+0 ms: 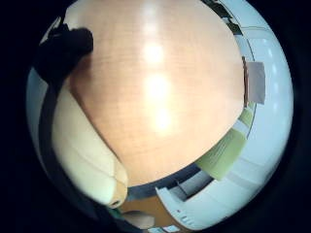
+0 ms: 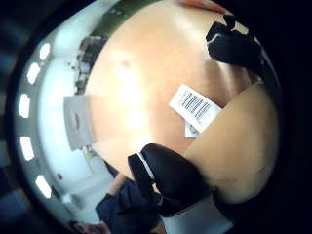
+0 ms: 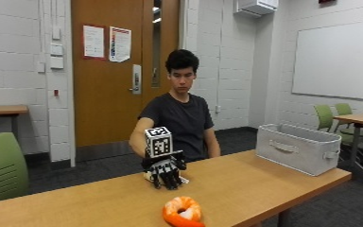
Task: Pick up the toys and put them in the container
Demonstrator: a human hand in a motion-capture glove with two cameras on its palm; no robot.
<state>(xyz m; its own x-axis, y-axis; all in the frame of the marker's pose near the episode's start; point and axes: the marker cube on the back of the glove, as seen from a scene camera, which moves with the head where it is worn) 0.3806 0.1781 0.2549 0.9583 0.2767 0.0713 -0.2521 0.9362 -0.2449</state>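
My gloved right hand point(image 3: 166, 170) is down at the wooden table point(image 3: 251, 184), fingers curled over a cream soft toy point(image 3: 149, 177). Both palm views show that toy close against the palm point(image 1: 87, 155) point(image 2: 239, 151), with a white barcode tag point(image 2: 195, 107) hanging from it. The thumb point(image 2: 170, 178) and a fingertip point(image 1: 63, 48) wrap round its sides. Whether the toy is off the tabletop I cannot tell. An orange and white toy point(image 3: 181, 212) lies near the table's front edge, apart from the hand. The grey fabric container point(image 3: 298, 147) stands at the table's right end.
Bare tabletop stretches between the hand and the container. A green chair point(image 3: 2, 165) stands at the left, and a second table point(image 3: 358, 118) with green chairs point(image 3: 332, 116) is behind the container on the right.
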